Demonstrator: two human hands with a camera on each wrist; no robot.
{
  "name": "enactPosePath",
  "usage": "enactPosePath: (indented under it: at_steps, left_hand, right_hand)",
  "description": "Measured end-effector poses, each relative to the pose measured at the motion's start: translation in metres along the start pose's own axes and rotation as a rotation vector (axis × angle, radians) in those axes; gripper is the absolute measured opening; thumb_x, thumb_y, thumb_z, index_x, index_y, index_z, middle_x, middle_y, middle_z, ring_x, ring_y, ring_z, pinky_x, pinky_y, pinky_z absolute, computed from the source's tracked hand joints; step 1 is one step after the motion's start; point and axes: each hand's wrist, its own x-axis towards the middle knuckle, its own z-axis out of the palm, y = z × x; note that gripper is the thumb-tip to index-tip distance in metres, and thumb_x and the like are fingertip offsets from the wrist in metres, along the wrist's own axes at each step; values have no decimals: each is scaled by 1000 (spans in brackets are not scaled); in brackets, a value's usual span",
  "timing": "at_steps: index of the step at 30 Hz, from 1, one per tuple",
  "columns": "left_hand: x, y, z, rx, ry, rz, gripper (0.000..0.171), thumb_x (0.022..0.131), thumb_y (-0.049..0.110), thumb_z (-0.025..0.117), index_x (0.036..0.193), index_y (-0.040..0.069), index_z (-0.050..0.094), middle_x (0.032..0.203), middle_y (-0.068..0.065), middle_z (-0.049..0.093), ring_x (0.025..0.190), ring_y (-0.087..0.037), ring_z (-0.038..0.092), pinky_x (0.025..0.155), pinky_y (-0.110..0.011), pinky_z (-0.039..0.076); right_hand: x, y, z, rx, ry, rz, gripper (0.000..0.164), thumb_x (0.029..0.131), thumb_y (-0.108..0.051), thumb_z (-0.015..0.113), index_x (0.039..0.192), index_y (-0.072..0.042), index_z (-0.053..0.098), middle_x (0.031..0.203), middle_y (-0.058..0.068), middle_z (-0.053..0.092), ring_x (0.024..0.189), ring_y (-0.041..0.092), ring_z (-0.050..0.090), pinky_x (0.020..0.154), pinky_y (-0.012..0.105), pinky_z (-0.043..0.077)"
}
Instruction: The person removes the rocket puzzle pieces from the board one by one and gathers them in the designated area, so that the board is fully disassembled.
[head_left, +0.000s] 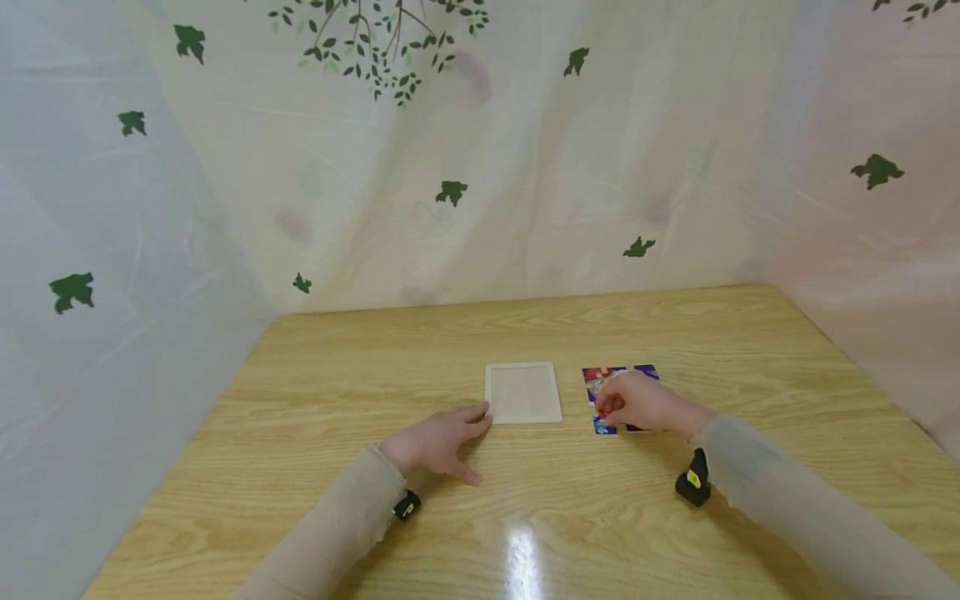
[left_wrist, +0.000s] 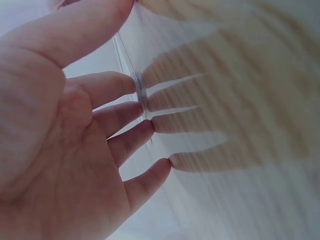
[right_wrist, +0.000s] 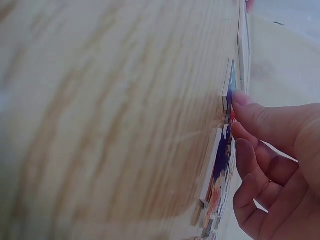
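A shallow pale wooden puzzle tray (head_left: 557,392) lies flat on the table. My left hand (head_left: 442,437) is beside its near left corner, fingers spread and a fingertip at the tray's edge; the left wrist view shows this hand (left_wrist: 75,135) with its fingertips touching down. To the right of the tray lie colourful flat puzzle pieces (head_left: 647,370) in blue, purple and red. My right hand (head_left: 637,400) is over them, partly hiding them. Seen from the right wrist, the right hand (right_wrist: 275,155) pinches a puzzle piece (right_wrist: 232,116) showing red between thumb and curled forefinger, low among the others.
The wood-grain table (head_left: 337,375) reaches back to a pale curtain (head_left: 525,167) with green leaf prints, which also hangs on both sides. Black wrist cameras sit under both sleeves, one on the right wrist (head_left: 693,479).
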Motion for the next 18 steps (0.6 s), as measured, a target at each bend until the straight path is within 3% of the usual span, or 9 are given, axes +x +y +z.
enactPosePath:
  at_steps: [18]
  left_hand:
    - [3, 5, -1, 2, -3, -20, 87, 77, 36, 76, 145, 1, 35, 155, -15, 25, 141, -31, 28, 113, -42, 29]
  right_hand:
    - [-4, 1, 3, 3, 27, -6, 11, 80, -5, 73, 87, -8, 66, 80, -3, 61, 70, 7, 52, 61, 21, 46]
